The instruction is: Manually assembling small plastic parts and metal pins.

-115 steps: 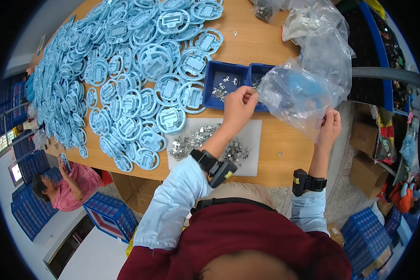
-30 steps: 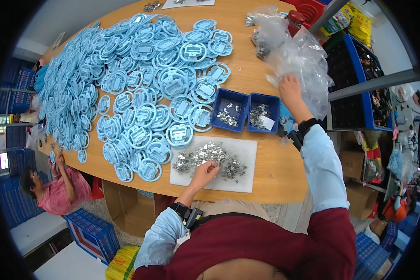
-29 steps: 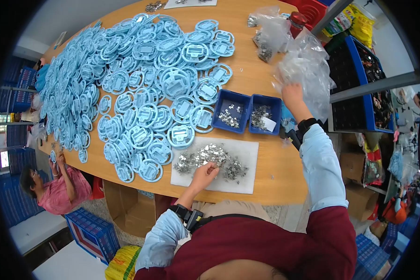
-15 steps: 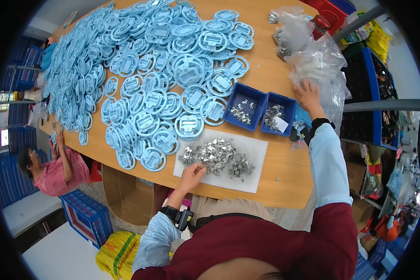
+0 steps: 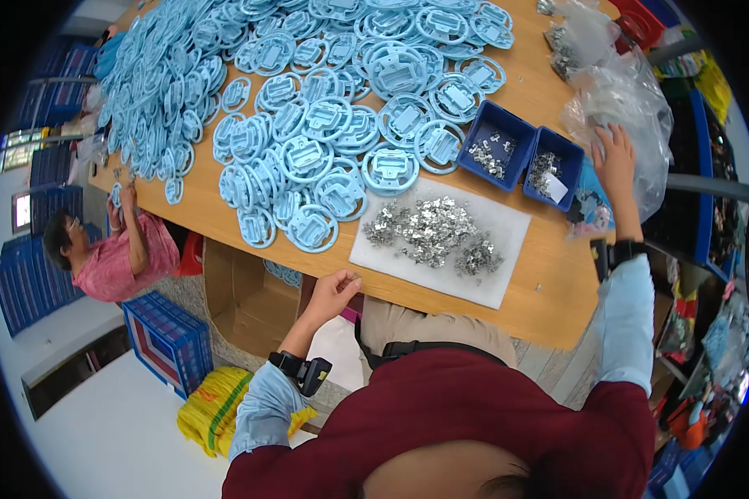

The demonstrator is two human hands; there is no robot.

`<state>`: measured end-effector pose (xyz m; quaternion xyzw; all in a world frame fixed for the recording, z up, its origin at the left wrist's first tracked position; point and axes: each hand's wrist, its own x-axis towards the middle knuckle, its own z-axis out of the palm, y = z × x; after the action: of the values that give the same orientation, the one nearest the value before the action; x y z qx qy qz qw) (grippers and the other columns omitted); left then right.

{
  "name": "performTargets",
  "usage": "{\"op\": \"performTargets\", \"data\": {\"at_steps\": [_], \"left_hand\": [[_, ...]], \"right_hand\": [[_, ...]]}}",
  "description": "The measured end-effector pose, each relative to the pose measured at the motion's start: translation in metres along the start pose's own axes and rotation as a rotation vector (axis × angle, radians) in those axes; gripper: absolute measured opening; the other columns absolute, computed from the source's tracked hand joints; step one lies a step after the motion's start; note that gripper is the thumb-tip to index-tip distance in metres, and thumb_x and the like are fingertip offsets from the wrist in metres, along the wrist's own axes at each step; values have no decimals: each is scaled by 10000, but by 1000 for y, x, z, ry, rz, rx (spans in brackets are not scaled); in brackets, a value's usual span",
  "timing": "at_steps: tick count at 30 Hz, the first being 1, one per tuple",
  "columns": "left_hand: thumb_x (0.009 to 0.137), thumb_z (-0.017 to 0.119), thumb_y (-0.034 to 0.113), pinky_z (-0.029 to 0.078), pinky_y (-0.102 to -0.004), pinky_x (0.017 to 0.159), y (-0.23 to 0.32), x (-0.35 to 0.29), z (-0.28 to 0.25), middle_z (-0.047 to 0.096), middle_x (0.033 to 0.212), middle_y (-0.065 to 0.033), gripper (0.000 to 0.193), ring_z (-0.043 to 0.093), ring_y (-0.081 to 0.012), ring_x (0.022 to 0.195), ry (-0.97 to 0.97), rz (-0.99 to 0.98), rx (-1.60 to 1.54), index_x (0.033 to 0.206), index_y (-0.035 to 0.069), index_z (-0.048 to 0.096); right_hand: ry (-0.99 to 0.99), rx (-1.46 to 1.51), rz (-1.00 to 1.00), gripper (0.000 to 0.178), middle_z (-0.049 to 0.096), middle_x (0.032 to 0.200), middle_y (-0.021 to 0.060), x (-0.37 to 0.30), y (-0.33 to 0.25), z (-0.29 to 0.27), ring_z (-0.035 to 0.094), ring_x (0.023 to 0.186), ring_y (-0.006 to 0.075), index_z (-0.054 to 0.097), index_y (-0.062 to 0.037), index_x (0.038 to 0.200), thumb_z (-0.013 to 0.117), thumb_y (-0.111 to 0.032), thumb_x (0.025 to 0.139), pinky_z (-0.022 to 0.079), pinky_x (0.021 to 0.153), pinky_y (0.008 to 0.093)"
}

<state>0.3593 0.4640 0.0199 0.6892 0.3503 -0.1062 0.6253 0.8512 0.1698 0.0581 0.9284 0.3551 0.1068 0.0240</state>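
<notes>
My left hand (image 5: 333, 295) is at the table's front edge, thumb and fingers pinched together; anything between them is too small to make out. Just beyond it, a white foam sheet (image 5: 495, 287) carries a heap of small silvery metal clips (image 5: 441, 231). At the right, my right hand (image 5: 614, 162) reaches over clear plastic bags (image 5: 628, 104) with its fingers spread and nothing visibly held. Between the hands stand two blue bins: the left bin (image 5: 484, 119) and the right bin (image 5: 567, 148), each with loose metal pieces inside. A white slip (image 5: 555, 188) lies in the right one.
Light-blue round plastic frames (image 5: 324, 121) are piled over the table's left and middle. A person in pink (image 5: 137, 258) works at the far left. Below the table edge stand a cardboard box (image 5: 245, 299), blue crates (image 5: 171, 341) and a yellow sack (image 5: 212, 407).
My left hand has withdrawn from the clip heap to the table's front edge. My right hand remains by the plastic bags, its fingers lifted. The whole view has shifted.
</notes>
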Motion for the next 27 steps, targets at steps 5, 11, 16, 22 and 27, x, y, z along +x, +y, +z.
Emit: {"op": "performTargets", "data": {"at_steps": [5, 11, 16, 22, 27], "left_hand": [[851, 581, 152, 427, -236, 574, 12, 17, -19, 580, 696, -8, 161, 499, -59, 611, -119, 88, 207, 884, -6, 586], [869, 568, 177, 405, -239, 566, 4, 36, -38, 527, 658, 12, 178, 443, -58, 612, -229, 180, 223, 898, 2, 583], [863, 583, 222, 392, -270, 521, -11, 34, -72, 525, 617, -41, 200, 447, -92, 559, -563, 86, 374, 826, 26, 593], [865, 585, 179, 457, -235, 588, -30, 53, -92, 623, 719, -39, 157, 557, -75, 632, -740, -113, 306, 894, 25, 593], [891, 553, 132, 471, -208, 613, -42, 61, -91, 624, 748, -11, 140, 571, -56, 674, -684, -247, 17, 939, 4, 579]], "right_hand": [[32, 234, 56, 315, 499, 1171, 163, -89, -43, -24, 451, 1122, 337, 596, -77, 1048, 632, -145, 743, 356, 921, 422], [76, 80, 152, 422, 468, 1222, 168, -41, -25, -26, 433, 1150, 353, 532, -71, 1145, 625, -115, 735, 362, 939, 425], [77, -61, 204, 651, 401, 1308, 197, 51, -2, 28, 394, 1201, 353, 407, -96, 1292, 647, -142, 689, 348, 975, 418], [-47, 50, 557, 675, 552, 1124, 205, 91, 76, 99, 570, 1003, 294, 427, -42, 1267, 682, -256, 680, 453, 851, 375], [-62, 1061, 825, 303, 587, 829, 79, 90, 86, 107, 575, 737, 154, 613, -12, 919, 676, -205, 694, 472, 622, 279]]}}
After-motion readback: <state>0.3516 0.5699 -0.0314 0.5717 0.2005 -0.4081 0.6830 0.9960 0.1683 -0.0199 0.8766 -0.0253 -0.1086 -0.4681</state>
